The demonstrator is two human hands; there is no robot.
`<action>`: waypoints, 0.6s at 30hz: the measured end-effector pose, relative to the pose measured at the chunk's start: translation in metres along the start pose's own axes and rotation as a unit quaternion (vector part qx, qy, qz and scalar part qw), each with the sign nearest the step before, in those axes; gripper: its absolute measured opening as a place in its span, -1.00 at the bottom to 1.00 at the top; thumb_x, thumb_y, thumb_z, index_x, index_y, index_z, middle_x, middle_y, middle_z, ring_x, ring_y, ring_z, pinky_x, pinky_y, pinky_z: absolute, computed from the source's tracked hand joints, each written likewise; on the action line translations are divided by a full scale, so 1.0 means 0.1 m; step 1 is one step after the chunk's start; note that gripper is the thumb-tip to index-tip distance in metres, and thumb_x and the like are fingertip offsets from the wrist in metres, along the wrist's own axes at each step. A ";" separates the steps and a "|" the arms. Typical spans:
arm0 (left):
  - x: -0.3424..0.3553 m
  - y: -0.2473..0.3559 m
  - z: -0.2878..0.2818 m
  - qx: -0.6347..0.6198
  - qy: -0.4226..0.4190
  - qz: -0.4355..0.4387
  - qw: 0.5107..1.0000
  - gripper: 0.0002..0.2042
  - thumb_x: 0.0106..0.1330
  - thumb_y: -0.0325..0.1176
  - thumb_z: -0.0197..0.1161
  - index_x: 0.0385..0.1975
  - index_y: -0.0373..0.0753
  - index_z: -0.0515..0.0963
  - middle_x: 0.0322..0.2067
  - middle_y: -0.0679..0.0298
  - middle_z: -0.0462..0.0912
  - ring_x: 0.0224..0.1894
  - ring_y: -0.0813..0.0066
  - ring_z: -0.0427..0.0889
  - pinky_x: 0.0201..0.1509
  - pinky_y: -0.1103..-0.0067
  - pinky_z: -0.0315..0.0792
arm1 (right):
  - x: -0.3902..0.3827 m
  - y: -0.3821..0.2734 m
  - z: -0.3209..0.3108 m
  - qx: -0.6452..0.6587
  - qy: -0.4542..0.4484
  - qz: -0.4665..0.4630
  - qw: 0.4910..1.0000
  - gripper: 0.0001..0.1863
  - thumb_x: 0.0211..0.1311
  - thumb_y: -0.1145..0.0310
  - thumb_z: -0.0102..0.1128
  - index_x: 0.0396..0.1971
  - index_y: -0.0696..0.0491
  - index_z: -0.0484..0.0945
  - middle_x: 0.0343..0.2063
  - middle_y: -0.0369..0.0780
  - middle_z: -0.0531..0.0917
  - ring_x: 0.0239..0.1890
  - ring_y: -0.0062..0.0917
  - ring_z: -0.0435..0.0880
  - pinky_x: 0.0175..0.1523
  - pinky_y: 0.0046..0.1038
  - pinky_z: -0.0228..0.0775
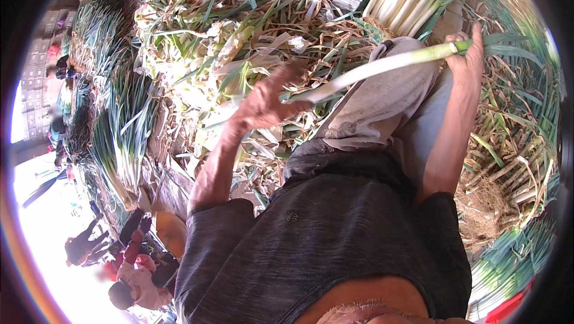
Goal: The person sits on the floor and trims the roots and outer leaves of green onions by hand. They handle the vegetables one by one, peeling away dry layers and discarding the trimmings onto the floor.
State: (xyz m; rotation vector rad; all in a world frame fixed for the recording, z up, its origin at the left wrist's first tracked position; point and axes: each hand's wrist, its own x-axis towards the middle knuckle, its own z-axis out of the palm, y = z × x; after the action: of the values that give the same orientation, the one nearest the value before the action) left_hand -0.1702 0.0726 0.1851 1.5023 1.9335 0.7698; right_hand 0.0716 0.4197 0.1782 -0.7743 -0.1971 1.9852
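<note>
A long leek (pixel 382 70) with a white shank lies slantwise above my knees, its green leaves trailing to the right. My right hand (pixel 467 55) is closed around its upper part, where white turns to green, with one finger pointing up. Near the pale lower end is my left hand (pixel 269 100), fingers apart and somewhat smeared by motion. Whether it touches the stalk I cannot tell. Beyond my knee stands a bundle of cleaned leeks (pixel 406 1), white ends toward me.
Stripped leaves and skins (pixel 203 73) heap up ahead and to the left. Untrimmed leeks with shaggy roots (pixel 487 204) lie at my right. More leeks (pixel 128 127) are piled at the left. Several people (pixel 137 282) are at the lower left, near an orange rounded object (pixel 171 233).
</note>
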 end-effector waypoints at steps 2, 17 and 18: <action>0.03 0.19 0.13 0.017 -0.004 0.019 1.000 -0.33 0.04 -0.24 0.35 0.16 -0.16 0.19 0.01 0.07 0.43 -0.04 0.22 0.53 0.00 0.38 0.47 | 0.14 0.05 0.03 -0.026 0.054 -0.029 0.998 -0.67 0.02 0.24 0.30 -0.57 0.01 0.28 -0.75 -0.38 0.20 -0.70 -0.59 0.25 -0.52 -0.42 0.26; 0.02 0.29 0.53 -0.359 0.023 -0.186 0.914 -0.67 0.24 -0.45 0.14 0.02 -0.34 0.42 -0.49 0.31 0.56 -0.56 0.75 0.46 -0.53 0.77 0.35 | 0.01 1.18 -0.01 0.146 -0.321 0.032 0.935 -0.60 0.25 0.03 -0.10 -0.06 -0.01 0.36 -0.17 -0.18 0.54 -0.25 -0.38 0.49 -0.20 -0.29 0.35; 0.02 0.26 0.57 -0.380 0.017 -0.182 0.907 -0.67 0.23 -0.46 0.14 0.00 -0.36 0.43 -0.45 0.29 0.57 -0.53 0.71 0.49 -0.48 0.75 0.38 | 0.00 1.18 -0.01 0.147 -0.320 0.045 0.935 -0.64 0.26 0.04 -0.08 -0.07 -0.05 0.36 -0.18 -0.22 0.54 -0.33 -0.41 0.48 -0.26 -0.36 0.34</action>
State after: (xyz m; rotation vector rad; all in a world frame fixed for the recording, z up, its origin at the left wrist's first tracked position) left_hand -0.1117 0.0858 0.1658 0.6371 1.5717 1.1859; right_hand -0.0143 0.3576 0.1259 0.0765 -0.2382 2.2312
